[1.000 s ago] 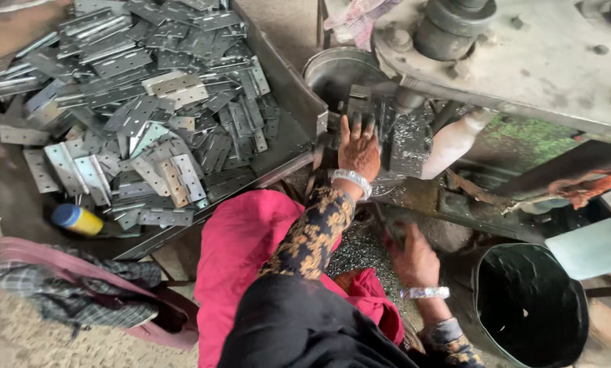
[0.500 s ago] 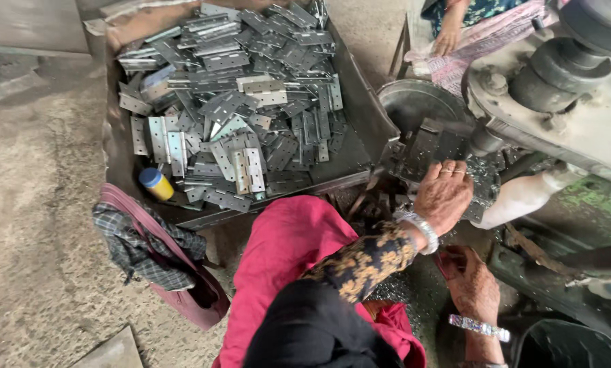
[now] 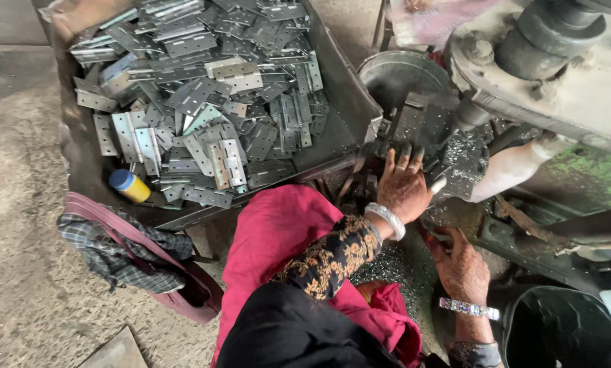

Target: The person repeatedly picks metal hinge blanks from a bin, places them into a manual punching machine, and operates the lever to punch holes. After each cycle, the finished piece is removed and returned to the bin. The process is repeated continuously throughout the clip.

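Hinge plates (image 3: 203, 102), grey stamped metal with punched holes, heaped loose in a dark metal tray (image 3: 349, 102); heap fills the frame from 9 to 12 o'clock.

Head view, single frame:
- Left hand (image 3: 404, 184) just right of centre, palm down, at the tray's 4 o'clock corner. Fingers spread a little, tips pressed on a dark metal block of the press machine (image 3: 557, 75). Whether a plate lies under the fingers: cannot tell. White bangle on the wrist, patterned black-and-gold sleeve behind it.
- Right hand (image 3: 462, 269) at 4 o'clock from centre, below the left hand, well apart from the tray. Fingers curled, tips near a dark part under the machine bed; grip on anything cannot be told. Beaded bracelet at the wrist.
- Round steel bowl (image 3: 401, 71) at 1 o'clock, between tray wall and machine.
- Metal chips (image 3: 387, 266) strewn beneath and between the two hands.
- Black bucket (image 3: 564, 327) at 5 o'clock, just beside the right wrist.
- Small yellow bottle with blue cap (image 3: 129, 185) lying in the tray's 8 o'clock corner.
- Checked cloth on a maroon bag (image 3: 125, 255) at 8 o'clock, on the floor below the tray.
- Magenta garment (image 3: 271, 238) over the lap, bottom centre.
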`<state>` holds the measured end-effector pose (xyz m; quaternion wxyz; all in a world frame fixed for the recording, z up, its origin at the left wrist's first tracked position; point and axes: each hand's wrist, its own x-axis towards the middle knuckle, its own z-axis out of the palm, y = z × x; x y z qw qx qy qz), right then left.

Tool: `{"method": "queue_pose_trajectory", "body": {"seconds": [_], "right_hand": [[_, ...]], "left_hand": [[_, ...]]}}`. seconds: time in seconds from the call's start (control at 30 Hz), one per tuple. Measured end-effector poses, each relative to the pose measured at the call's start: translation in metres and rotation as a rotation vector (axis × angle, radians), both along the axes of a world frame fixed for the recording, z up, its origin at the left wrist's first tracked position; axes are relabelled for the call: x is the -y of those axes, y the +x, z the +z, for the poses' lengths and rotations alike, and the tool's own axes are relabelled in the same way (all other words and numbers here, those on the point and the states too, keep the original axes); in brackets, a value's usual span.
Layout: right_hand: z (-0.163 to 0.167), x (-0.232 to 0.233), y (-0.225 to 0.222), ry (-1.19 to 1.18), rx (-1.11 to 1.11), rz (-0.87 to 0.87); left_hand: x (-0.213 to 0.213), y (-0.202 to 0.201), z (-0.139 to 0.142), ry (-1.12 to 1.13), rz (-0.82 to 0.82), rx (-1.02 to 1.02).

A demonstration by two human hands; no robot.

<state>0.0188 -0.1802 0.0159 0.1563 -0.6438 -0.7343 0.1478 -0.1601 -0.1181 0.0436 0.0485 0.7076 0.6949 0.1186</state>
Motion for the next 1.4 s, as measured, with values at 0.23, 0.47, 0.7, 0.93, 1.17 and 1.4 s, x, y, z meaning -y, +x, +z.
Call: {"method": "queue_pose_trajectory", "body": {"seconds": [0.23, 0.47, 0.7, 0.93, 1.17, 1.4], "right_hand": [[0.009, 0.005, -0.004, -0.036, -0.015, 0.04], [0.005, 0.009, 0.0, -0.043, -0.001, 0.009], [0.001, 0.005, 0.007, -0.098, -0.001, 0.077], [-0.057, 0.017, 0.016, -0.191, 0.074, 0.002], [-0.092, 0.015, 0.029, -0.134, -0.013, 0.028], [-0.104, 0.026, 0.025, -0.178, -0.09, 0.036]], "left_hand": [[0.004, 0.0, -0.001, 0.336, 0.057, -0.394], [0.004, 0.007, -0.006, 0.261, -0.008, -0.1], [-0.021, 0.018, 0.0, 0.408, 0.099, -0.309], [-0.033, 0.017, 0.006, 0.159, 0.056, -0.342], [-0.018, 0.017, -0.003, 0.216, 0.051, -0.264], [-0.008, 0.01, -0.01, 0.32, 0.011, -0.226]]}}
